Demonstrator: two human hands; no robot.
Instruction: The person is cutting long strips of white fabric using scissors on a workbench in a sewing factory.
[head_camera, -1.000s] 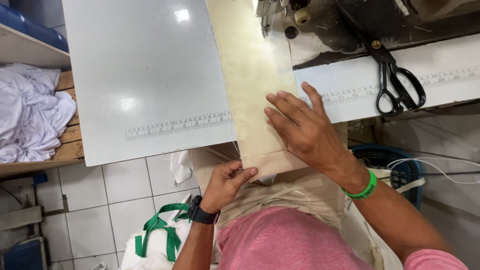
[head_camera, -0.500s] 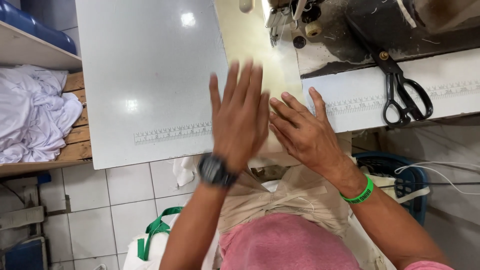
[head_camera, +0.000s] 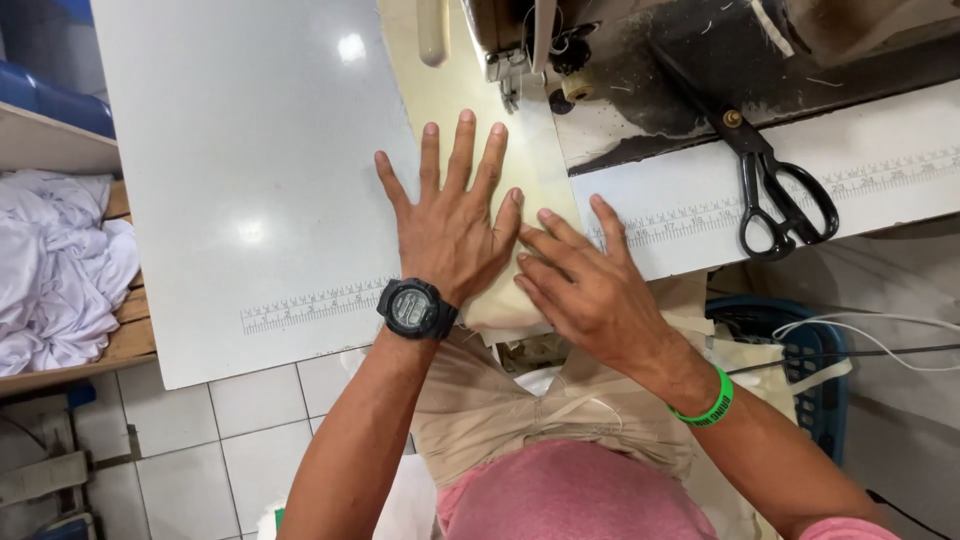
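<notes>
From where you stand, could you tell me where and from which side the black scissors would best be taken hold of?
Grip the black scissors by their two finger loops, coming from the near edge of the white table. The loops lie toward the person, free of everything else, while the blades point away toward the sewing machine. The right hand is the nearer one.

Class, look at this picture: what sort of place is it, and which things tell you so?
Most likely a sewing workshop: a sewing machine stands on the table, black scissors lie beside it, and both hands press cream fabric flat.
</notes>
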